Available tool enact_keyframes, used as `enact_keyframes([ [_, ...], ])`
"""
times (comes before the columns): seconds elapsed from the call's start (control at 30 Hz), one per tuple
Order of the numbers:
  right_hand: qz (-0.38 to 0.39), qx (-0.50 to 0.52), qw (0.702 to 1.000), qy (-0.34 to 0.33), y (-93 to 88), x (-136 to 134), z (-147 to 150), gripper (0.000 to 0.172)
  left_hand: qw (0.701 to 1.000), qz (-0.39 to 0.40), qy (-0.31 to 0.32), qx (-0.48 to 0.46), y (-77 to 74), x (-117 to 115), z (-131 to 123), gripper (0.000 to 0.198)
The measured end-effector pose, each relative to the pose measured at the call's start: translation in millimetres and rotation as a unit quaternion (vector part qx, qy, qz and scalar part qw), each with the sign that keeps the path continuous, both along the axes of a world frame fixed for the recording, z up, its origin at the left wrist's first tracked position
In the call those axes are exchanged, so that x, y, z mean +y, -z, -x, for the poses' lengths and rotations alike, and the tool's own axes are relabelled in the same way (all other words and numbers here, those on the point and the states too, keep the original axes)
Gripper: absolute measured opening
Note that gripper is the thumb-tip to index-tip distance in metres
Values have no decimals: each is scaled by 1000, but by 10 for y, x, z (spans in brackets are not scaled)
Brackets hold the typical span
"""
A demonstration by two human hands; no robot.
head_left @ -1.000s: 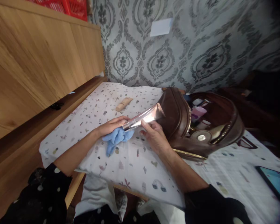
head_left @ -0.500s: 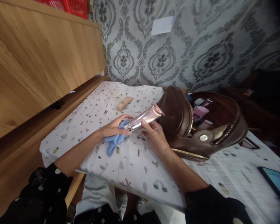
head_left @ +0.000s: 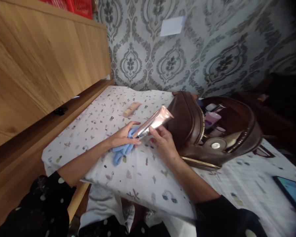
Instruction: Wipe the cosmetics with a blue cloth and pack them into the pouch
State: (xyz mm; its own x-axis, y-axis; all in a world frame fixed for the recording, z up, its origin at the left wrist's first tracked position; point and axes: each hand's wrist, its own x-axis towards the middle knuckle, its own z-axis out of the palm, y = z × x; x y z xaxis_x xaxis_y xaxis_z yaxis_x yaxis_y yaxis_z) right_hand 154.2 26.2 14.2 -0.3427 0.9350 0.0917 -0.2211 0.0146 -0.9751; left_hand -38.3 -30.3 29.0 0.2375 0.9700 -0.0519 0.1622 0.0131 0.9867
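My right hand (head_left: 164,142) grips a shiny rose-gold squeeze tube (head_left: 156,120) by its middle, the flat crimped end tilted up to the right. At the tube's lower left end, my left hand (head_left: 124,135) is closed around a blue cloth (head_left: 123,152) that wraps that end; part of the cloth hangs below the palm. Beyond the hands, a beige tube (head_left: 131,109) lies on the patterned sheet. To the right of my right hand stands an open brown leather bag (head_left: 185,121) with a pink-purple item (head_left: 212,118) and other toiletries inside.
A white sheet (head_left: 138,177) with small prints covers the surface. A wooden cabinet (head_left: 51,56) borders the left side. At the right edge lies a tablet or phone (head_left: 292,194). Patterned wallpaper (head_left: 171,65) covers the wall behind, and a red basket (head_left: 81,8) sits atop the cabinet.
The rose-gold tube has turned slightly in my hands, its crimped end tipping up a little. The cloth has shifted slightly with my left hand. The bag and beige tube stay put.
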Motion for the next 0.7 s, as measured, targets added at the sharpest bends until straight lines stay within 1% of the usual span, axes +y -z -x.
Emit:
enact_keyframes([
  [0.13, -3, -25, 999, -28, 17, 10, 6, 49, 998, -34, -31, 34, 19, 4, -45, 83],
  [0.2, 7, -44, 998, -53, 39, 17, 13, 53, 992, -69, -51, 88, 17, 1, -71, 83],
  [0.27, 18, -51, 996, -72, 60, 23, 20, 54, 980, -102, -66, 159, 13, -6, -95, 82],
  [0.33, 26, -44, 995, -80, 75, 28, 25, 54, 966, -124, -72, 214, 12, -16, -118, 78],
  [0.4, 34, -32, 996, -79, 82, 33, 30, 54, 956, -141, -70, 246, 15, -32, -141, 72],
  [0.5, 33, -19, 998, -56, 77, 34, 35, 53, 945, -170, -73, 269, 25, -59, -173, 54],
  [0.6, 9, -7, 999, -44, 64, 22, 37, 53, 941, -190, -86, 265, 31, -72, -194, 35],
  [0.7, -3, 2, 999, -47, 63, 9, 37, 52, 945, -200, -86, 244, 22, -69, -203, 29],
])
